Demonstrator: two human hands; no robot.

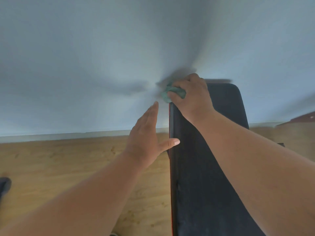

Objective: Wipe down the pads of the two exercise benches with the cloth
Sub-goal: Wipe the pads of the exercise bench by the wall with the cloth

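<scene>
Cloth (173, 92) is bunched in the right hand (192, 97) at the bench pad (213, 167)'s far left corner; left hand (146, 135) flat, thumb on the pad's edge, wall (85, 57) right behind.

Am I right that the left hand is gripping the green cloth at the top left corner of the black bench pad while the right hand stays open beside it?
Not quite: the hands are swapped. In the head view the right hand grips the green cloth at the top left corner of the black bench pad, while the left hand is open beside it.
</scene>
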